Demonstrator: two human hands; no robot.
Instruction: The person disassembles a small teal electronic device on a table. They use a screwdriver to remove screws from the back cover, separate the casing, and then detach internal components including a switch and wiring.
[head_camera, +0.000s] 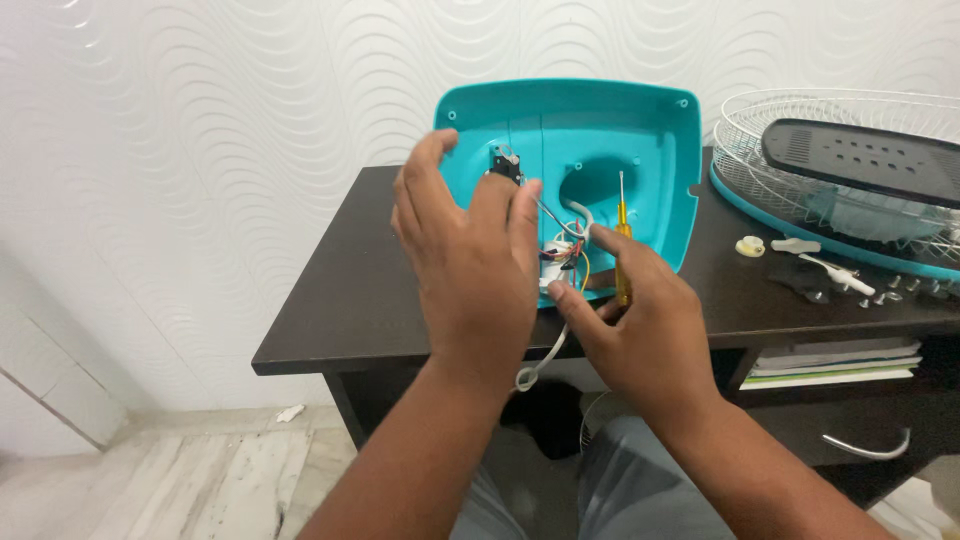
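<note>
Working 2 hands (470, 260) inside 1 teal housing (640, 130).

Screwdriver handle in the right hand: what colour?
Translucent yellow-amber, on the slim metal-tipped screwdriver in the right hand; the head view shows it against the teal plastic housing.

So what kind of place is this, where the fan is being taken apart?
Probably a room at home, not a workshop: a dark wooden desk against a textured white wall, a marble floor, and papers on the desk's shelf.
</note>
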